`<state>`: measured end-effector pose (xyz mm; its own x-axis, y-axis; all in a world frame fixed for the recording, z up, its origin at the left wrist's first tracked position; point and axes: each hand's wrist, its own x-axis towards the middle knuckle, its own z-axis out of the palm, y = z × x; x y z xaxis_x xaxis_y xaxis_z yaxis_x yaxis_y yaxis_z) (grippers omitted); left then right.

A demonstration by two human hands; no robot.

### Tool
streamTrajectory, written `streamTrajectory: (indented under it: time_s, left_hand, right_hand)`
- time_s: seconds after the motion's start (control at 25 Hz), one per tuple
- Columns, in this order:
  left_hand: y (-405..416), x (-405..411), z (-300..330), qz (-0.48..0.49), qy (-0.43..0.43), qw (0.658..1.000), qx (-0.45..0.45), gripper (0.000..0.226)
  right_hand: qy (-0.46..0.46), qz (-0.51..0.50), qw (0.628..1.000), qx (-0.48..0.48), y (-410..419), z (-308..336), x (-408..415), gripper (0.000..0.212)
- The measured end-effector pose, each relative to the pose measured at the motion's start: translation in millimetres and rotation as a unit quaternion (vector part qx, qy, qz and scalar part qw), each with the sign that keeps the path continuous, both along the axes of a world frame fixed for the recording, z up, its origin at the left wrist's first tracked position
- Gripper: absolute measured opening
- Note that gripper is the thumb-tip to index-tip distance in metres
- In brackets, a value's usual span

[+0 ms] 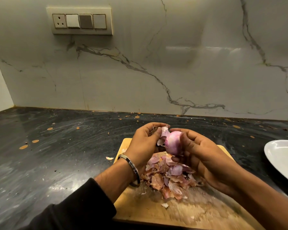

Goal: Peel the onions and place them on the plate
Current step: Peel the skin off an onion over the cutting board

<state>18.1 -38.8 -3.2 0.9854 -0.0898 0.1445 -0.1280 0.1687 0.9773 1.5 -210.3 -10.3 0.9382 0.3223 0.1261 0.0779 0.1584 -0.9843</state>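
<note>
Nearest the camera, a wooden cutting board (181, 211) carries a heap of onion skins (170, 176). Above the heap, the right hand (204, 156) curls round a pink, mostly peeled onion (173, 143), while the left hand (143, 143), a metal bangle (131, 170) on its wrist, pinches a loose skin flap (163, 133) still joined to the onion. At right, a white plate (279, 156) sits on the dark countertop (48, 146). Behind stands a marble backsplash (156, 67) with a switch panel (79, 20).
</note>
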Motion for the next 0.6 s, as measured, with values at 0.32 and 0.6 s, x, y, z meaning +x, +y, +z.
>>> streamTrajectory:
  time_s: [0.32, 0.6]
  left_hand:
    - [-2.6, -7.8, 3.7, -0.092, -0.009, 0.996, -0.007, 0.049]
    - [1.6, 0.4, -1.5, -0.066, 0.031, 0.993, -0.093, 0.018]
  right_hand:
    - [-0.051, -0.098, 0.993, -0.031, -4.2, 4.5, 1.7, 0.067]
    - [-0.037, -0.083, 0.996, 0.001, -5.0, 4.5, 1.2, 0.043]
